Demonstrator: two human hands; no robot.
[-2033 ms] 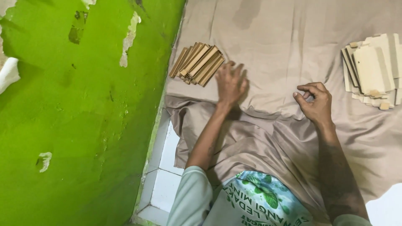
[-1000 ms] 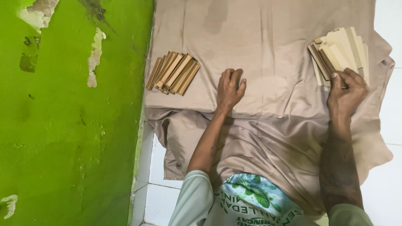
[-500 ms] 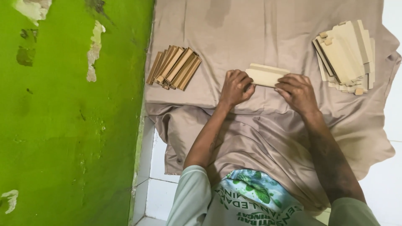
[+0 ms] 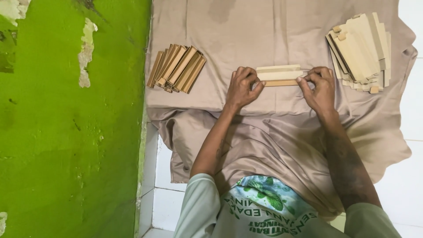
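Both hands hold one flat cardboard piece (image 4: 279, 75) by its ends on the beige cloth (image 4: 264, 31), the left hand (image 4: 241, 87) with its grip closed on the left end and the right hand (image 4: 319, 86) pinching the right end; the step in hand looks like folding it, which calls for pressing along its creases. The folded stack (image 4: 176, 68) lies well to the left near the green wall (image 4: 66, 132), the flat stack (image 4: 359, 50) close on the right, with bare cloth between.

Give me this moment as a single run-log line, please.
left hand: grips card | right hand: grips card | folded stack: left | flat stack: right | cloth: beneath
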